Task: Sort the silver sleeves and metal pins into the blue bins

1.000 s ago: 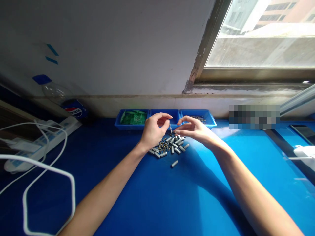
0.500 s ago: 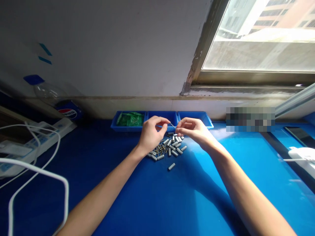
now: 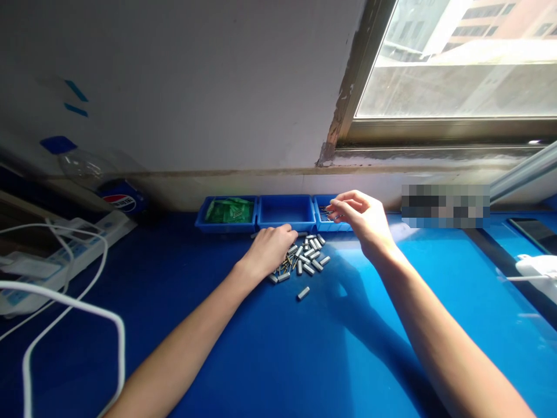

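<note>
Pins (image 3: 324, 213) glint in the rightmost blue tray (image 3: 331, 227), and there's the right hand (image 3: 365, 219) poised over it, fingers curved; whether anything sits between the tips, I can't tell! At the heap, the left hand (image 3: 268, 249) is palm-down, fingertips hidden, its grip impossible to call. So some pins are in the tray already, but plenty of brass-coloured ones (image 3: 286, 266) remain outside, mixed with grey metal pieces (image 3: 308, 269) on the blue tabletop (image 3: 270, 348).

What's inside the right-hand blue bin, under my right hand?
Some thin metal pins show at the left side of the blue bin. The right hand covers its right side, so the contents there can't be seen.
</note>
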The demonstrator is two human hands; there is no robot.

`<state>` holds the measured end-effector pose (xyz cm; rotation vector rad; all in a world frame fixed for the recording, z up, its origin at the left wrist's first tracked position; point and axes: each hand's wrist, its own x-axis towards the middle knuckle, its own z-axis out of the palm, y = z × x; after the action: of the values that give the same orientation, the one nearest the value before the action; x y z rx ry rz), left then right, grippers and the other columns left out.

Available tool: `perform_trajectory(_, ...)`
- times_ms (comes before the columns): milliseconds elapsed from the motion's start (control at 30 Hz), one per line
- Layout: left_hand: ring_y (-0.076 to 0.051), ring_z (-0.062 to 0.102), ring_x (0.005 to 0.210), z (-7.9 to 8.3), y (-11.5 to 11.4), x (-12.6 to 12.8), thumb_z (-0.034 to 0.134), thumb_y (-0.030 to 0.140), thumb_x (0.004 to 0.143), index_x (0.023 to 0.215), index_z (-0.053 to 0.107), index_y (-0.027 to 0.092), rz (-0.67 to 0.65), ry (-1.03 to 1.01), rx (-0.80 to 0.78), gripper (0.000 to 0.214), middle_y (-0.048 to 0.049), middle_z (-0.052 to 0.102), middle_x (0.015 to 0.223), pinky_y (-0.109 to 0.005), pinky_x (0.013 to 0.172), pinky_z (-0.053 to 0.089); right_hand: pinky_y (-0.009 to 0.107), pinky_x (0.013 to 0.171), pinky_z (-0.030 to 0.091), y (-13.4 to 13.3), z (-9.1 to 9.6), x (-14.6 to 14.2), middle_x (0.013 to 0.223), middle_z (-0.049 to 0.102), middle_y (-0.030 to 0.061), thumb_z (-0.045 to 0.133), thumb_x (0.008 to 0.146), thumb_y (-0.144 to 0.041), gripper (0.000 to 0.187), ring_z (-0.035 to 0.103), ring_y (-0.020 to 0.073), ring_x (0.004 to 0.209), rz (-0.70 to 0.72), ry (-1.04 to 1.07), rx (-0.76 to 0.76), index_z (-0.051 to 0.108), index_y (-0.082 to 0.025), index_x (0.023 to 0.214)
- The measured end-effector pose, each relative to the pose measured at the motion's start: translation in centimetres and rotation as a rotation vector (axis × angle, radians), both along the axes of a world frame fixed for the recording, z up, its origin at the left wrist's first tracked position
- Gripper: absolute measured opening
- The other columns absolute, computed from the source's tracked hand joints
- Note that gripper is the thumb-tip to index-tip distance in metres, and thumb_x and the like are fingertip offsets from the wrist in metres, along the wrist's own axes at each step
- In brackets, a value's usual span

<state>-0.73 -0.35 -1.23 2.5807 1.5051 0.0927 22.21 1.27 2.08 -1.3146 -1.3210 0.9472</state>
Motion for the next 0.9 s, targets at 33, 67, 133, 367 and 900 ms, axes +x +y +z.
perform_trajectory(33, -0.026, 0.079, 0.090, 0.1, 0.0, 0.0, 0.058, 0.010, 0.104, 0.103, 0.078, 0.021, -0.003, 0.021, 0.001, 0.023, -0.0109, 0.077, 0.109, -0.030, 0.075, 0.054, 0.036, 0.076, 0.063, 0.0, 0.0, -0.1, 0.088, 0.084, 0.0075, 0.084, 0.081, -0.051, 0.030, 0.078, 0.0231, 0.079, 0.008, 0.004, -0.008, 0.071, -0.024, 0.087)
perform_trajectory(67, -0.026, 0.079, 0.090, 0.2, -0.1, 0.0, 0.057, 0.011, 0.105, 0.104, 0.076, 0.021, -0.006, 0.041, 0.001, 0.021, -0.0110, 0.077, 0.110, -0.030, 0.074, 0.053, 0.035, 0.075, 0.063, 0.0, -0.1, -0.2, 0.088, 0.083, 0.0074, 0.084, 0.080, -0.051, 0.030, 0.078, 0.0227, 0.078, 0.013, 0.011, -0.017, 0.072, -0.024, 0.086)
perform_trajectory(133, -0.026, 0.078, 0.089, 0.5, -0.2, 0.1, 0.057, 0.011, 0.106, 0.106, 0.074, 0.020, -0.013, 0.073, -0.002, 0.019, -0.0116, 0.076, 0.112, -0.031, 0.072, 0.053, 0.035, 0.074, 0.062, 0.0, -0.2, -0.3, 0.087, 0.083, 0.0074, 0.085, 0.079, -0.051, 0.031, 0.077, 0.0224, 0.077, 0.019, 0.027, -0.030, 0.072, -0.023, 0.085)
perform_trajectory(367, -0.019, 0.071, 0.074, 1.5, -0.3, -0.2, 0.064, 0.012, 0.099, 0.097, 0.070, 0.018, -0.014, -0.350, 0.075, 0.009, -0.0065, 0.074, 0.095, -0.029, 0.067, 0.051, 0.036, 0.074, 0.059, 0.1, -0.4, -0.4, 0.085, 0.082, 0.0072, 0.089, 0.077, -0.051, 0.033, 0.075, 0.0221, 0.075, 0.069, 0.050, -0.068, 0.073, -0.022, 0.084)
perform_trajectory(900, -0.025, 0.084, 0.085, 1.9, 0.5, -0.5, 0.094, 0.040, 0.079, 0.084, 0.077, 0.017, 0.133, -1.184, -0.269, 0.028, -0.0067, 0.085, 0.088, -0.036, 0.087, 0.069, 0.033, 0.083, 0.060, -0.8, -1.4, -1.3, 0.088, 0.084, 0.0053, 0.097, 0.077, -0.041, 0.032, 0.076, 0.0191, 0.080, 0.429, 0.290, -0.276, 0.083, -0.019, 0.097)
